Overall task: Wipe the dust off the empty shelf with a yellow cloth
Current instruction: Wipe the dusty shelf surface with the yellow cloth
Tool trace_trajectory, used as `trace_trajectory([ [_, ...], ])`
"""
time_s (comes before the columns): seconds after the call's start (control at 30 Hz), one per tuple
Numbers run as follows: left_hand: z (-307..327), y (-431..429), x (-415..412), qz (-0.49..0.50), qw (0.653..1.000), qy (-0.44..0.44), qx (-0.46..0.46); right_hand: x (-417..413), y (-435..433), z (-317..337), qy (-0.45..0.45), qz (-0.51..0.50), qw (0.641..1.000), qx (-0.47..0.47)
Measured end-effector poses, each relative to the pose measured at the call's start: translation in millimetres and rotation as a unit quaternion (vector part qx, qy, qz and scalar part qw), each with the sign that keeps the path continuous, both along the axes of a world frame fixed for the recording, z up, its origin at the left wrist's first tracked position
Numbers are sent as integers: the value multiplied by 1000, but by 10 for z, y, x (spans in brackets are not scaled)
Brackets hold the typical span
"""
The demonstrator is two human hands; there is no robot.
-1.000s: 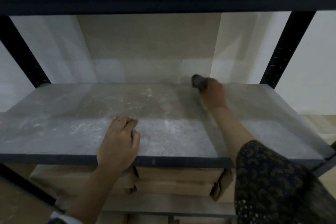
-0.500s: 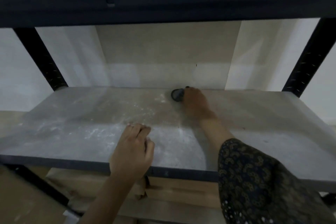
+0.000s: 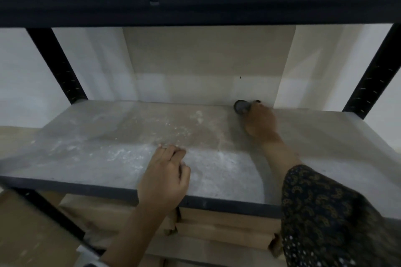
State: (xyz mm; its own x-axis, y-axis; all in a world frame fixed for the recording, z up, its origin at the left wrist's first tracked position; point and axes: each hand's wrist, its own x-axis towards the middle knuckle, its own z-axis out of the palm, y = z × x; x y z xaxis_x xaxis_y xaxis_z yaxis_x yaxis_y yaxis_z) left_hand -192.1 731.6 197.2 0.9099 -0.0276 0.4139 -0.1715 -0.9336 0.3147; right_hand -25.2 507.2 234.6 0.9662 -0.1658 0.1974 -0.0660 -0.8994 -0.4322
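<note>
This looks like a storage corner, a back room or store cupboard rather than a lived-in room. A rack of black metal uprights (image 3: 63, 67) with rows of slots carries bare grey boards, and the middle shelf (image 3: 108, 143) is powdered with pale dust. Flat brown cardboard boxes (image 3: 227, 223) are stacked on the level beneath. Behind stands a plain, patchy whitish wall (image 3: 195, 60). The light is dim. Whether it belongs to a home or a shop, I cannot tell.
</note>
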Motion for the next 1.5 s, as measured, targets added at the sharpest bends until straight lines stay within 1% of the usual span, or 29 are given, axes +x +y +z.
trace_trajectory([
  [0.1,3,3,-3,6,1000,1,1,-99,470,-6,-1,96,995,10],
  [0.17,11,2,-13,11,1000,-1,5,-250,755,-40,-6,153,988,-13],
  [0.23,16,7,-15,12,1000,0,12,-403,951,-44,9,209,978,-21],
  [0.27,15,10,-13,12,1000,-1,15,-463,991,-17,22,236,971,-10],
  [0.33,21,7,-17,11,1000,-6,15,-537,925,95,35,264,963,44],
  [0.37,30,2,-21,11,1000,-8,15,-537,828,151,22,248,966,70],
  [0.43,43,-5,-34,8,1000,-10,17,-485,544,210,-17,153,984,94],
  [0.5,50,-9,-46,3,1000,-8,19,-436,260,143,-12,48,996,71],
  [0.53,52,-13,-49,0,1000,-7,20,-437,185,89,6,21,999,49],
  [0.57,48,-13,-50,-2,1000,-7,21,-448,169,30,26,17,999,25],
  [0.67,42,-3,-41,2,1000,-8,25,-569,390,-82,50,57,996,-45],
  [0.77,49,-7,-34,5,1000,-12,25,-811,704,-90,16,106,991,-82],
  [0.83,60,-7,-26,5,1000,-13,15,-999,852,-62,7,164,985,-58],
  [0.9,74,-3,-27,0,1000,-11,-7,-1133,860,20,27,215,976,22],
  [0.93,86,5,-40,-2,1000,-11,-21,-1174,802,86,31,217,974,64],
  [1.0,114,56,-90,-2,999,-20,-50,-1193,576,192,4,158,982,106],
  [1.07,135,160,-178,6,999,-33,-41,-1187,288,200,-13,66,994,89],
  [1.1,133,224,-224,13,999,-39,-24,-1186,177,160,-3,26,997,68],
  [1.17,81,364,-305,26,999,-38,3,-1221,125,76,30,-4,999,25],
  [1.27,-41,505,-367,26,999,-36,15,-1327,389,-9,27,31,999,-20],
  [1.37,-117,529,-337,14,998,-48,31,-1499,804,-53,15,80,996,-37],
  [1.43,-120,528,-327,7,998,-52,43,-1635,1051,-32,21,121,992,-17],
  [1.5,-122,549,-334,1,997,-47,54,-1727,1157,42,36,148,988,29],
])
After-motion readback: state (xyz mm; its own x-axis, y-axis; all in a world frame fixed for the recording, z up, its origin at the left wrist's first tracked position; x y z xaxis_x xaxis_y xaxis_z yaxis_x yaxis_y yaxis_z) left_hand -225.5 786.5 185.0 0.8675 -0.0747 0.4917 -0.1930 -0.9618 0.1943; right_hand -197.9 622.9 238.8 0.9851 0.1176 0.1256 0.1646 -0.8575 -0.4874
